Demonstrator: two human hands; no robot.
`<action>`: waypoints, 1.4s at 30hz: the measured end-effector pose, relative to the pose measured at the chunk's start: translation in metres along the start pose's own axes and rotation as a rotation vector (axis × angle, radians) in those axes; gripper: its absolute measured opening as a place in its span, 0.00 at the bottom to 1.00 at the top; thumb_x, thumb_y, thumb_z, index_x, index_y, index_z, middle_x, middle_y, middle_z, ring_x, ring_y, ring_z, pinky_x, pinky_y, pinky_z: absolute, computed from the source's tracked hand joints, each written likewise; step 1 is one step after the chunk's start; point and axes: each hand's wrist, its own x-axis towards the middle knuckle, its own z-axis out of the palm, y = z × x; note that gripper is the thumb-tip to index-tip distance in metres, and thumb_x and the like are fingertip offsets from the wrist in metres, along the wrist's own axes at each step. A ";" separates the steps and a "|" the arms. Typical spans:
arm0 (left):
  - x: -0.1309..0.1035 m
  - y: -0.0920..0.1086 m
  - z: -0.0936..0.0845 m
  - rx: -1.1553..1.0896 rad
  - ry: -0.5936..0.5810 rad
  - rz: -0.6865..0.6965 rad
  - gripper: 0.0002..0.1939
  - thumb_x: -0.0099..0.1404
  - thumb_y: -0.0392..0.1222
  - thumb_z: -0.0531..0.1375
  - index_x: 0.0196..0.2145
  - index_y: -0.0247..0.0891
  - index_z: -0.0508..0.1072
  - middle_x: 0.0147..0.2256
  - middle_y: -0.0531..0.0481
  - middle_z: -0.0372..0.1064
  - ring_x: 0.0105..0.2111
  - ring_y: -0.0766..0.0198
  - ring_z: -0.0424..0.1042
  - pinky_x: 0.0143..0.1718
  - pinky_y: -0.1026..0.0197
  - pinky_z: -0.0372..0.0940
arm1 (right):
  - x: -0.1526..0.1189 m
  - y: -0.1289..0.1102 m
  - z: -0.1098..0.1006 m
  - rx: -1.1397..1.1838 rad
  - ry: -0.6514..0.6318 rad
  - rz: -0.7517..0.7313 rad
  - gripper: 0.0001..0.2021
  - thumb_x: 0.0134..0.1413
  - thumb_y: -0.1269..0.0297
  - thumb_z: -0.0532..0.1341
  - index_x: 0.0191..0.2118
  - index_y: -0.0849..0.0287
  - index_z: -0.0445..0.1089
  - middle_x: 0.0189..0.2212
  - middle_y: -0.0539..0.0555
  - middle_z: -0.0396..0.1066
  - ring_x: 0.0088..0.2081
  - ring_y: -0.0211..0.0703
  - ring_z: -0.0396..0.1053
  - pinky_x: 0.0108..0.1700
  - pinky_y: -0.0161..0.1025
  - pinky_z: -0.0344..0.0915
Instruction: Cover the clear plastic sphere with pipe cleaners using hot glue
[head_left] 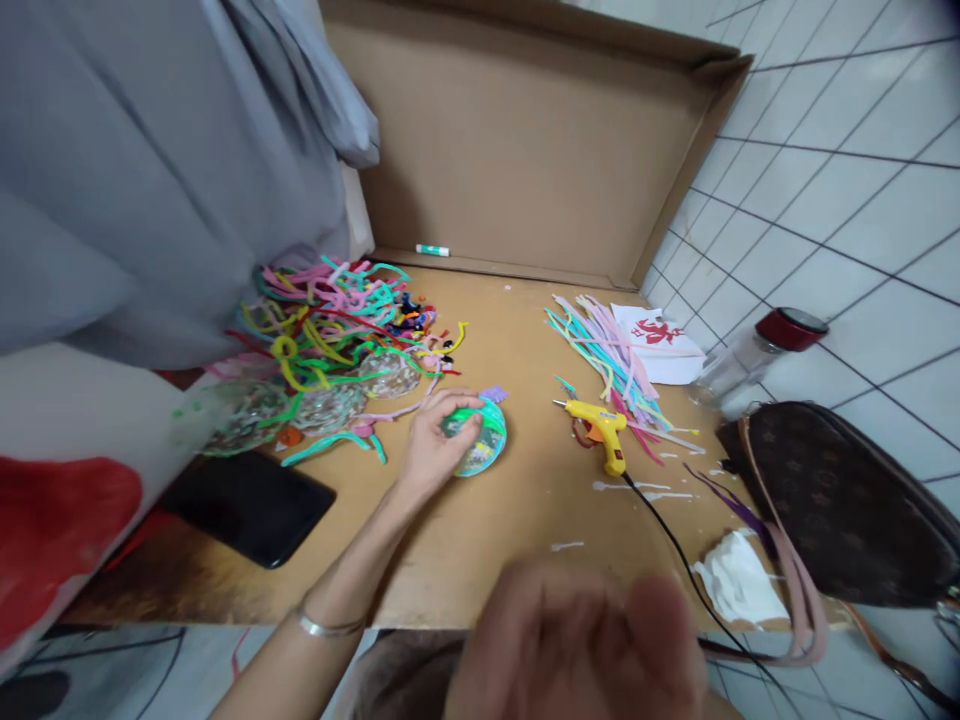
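While the table [517, 520] carries a tangled pipe-cleaner pile [337, 310] on the left and a straighter pipe-cleaner bundle [611, 350] far right, work is central. Yellow glue gun [611, 430] lies right of centre, nozzle [559, 403] facing left, unheld. Right hand [577, 640]: near side, blurred, fingers part-curled; can't tell if it holds anything. Left hand [442, 435]: thumb and fingers pinching the left side of 1 turquoise-rimmed round piece [484, 455], mid-table. Step looks like steadying that piece; next move likely calls for a firm left hold, right fingers clear of the nozzle.
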 end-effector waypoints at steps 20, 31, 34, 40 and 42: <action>0.003 -0.003 0.004 -0.003 0.004 0.015 0.08 0.59 0.38 0.61 0.36 0.40 0.78 0.41 0.46 0.76 0.45 0.58 0.74 0.52 0.52 0.66 | 0.201 -0.068 -0.065 -0.297 0.444 0.174 0.17 0.35 0.51 0.68 0.18 0.56 0.62 0.11 0.43 0.58 0.14 0.29 0.51 0.17 0.32 0.45; 0.006 -0.001 0.003 -0.014 -0.015 -0.004 0.08 0.57 0.38 0.61 0.35 0.40 0.78 0.41 0.47 0.76 0.45 0.57 0.74 0.52 0.52 0.67 | 0.202 -0.065 -0.067 -0.264 0.455 0.091 0.14 0.33 0.54 0.68 0.19 0.56 0.64 0.09 0.40 0.55 0.14 0.28 0.49 0.18 0.31 0.43; 0.006 0.000 0.001 -0.009 -0.011 -0.025 0.08 0.57 0.40 0.61 0.34 0.40 0.79 0.41 0.46 0.76 0.45 0.57 0.74 0.52 0.51 0.67 | 0.200 -0.065 -0.072 -0.229 0.433 0.133 0.17 0.30 0.53 0.71 0.19 0.57 0.66 0.11 0.41 0.59 0.14 0.28 0.51 0.18 0.31 0.46; 0.008 -0.003 -0.002 -0.011 -0.008 -0.043 0.09 0.57 0.40 0.61 0.35 0.39 0.79 0.41 0.46 0.77 0.45 0.58 0.74 0.52 0.52 0.66 | 0.194 -0.064 -0.082 -0.059 0.322 0.226 0.20 0.31 0.47 0.70 0.23 0.60 0.72 0.19 0.46 0.68 0.18 0.28 0.59 0.19 0.29 0.53; 0.009 -0.004 -0.003 -0.011 -0.012 -0.033 0.09 0.57 0.40 0.61 0.35 0.39 0.79 0.40 0.47 0.77 0.44 0.58 0.74 0.52 0.52 0.67 | 0.194 -0.064 -0.081 -0.031 0.315 0.233 0.18 0.32 0.49 0.70 0.22 0.60 0.72 0.18 0.46 0.68 0.17 0.28 0.59 0.18 0.28 0.53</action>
